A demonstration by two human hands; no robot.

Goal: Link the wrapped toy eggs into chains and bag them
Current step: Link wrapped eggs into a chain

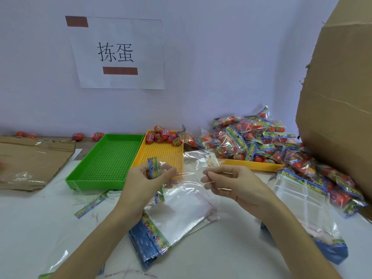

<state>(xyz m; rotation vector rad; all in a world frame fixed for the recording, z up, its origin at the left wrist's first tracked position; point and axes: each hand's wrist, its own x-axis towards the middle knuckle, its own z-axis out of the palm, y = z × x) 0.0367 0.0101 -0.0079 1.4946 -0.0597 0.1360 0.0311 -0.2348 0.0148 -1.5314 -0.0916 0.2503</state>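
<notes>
Left hand (145,179) raised above the white table (221,252), fingers curled, thumb and fingertips pinching the printed header of a clear bag (182,178). Right hand (227,183) level with it, fingers bent and pressed together, pinching the bag's other edge, film stretched between both hands. Directly below, on the table, a fanned stack of empty bags (171,220). Loose wrapped eggs (161,135) heaped in the far corner of a yellow tray (161,155), touching an empty green tray (104,160) on its left. Right of that, filled bags of eggs (253,137) piled over a second yellow tray (253,165), spilling toward a cardboard box (338,109). On the wall, a paper sign (118,53).
</notes>
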